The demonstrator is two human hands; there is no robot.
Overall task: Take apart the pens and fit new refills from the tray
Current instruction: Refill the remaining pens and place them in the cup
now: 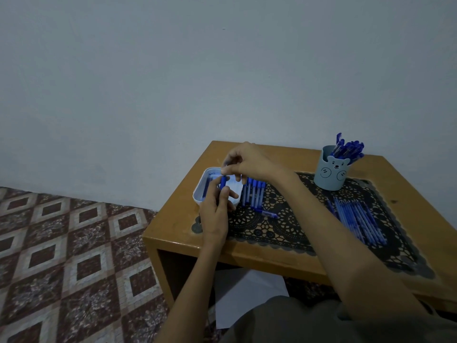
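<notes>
Two hands are seemingly parting one blue pen over the tray — left hand gripping barrel, right hand pinching top — steady pull likely next.

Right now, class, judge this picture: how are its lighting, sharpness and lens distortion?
Head view: dim, bluish, even light, no hard shadows or glare; the wide lens skews the table; the pen between left hand and right hand looks soft.

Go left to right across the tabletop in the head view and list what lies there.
White tray → row of blue pens → bear-faced cup. Left out: left hand and right hand, holding a pen over the tray; the loose blue pile, overlapping the cup's span.
</notes>
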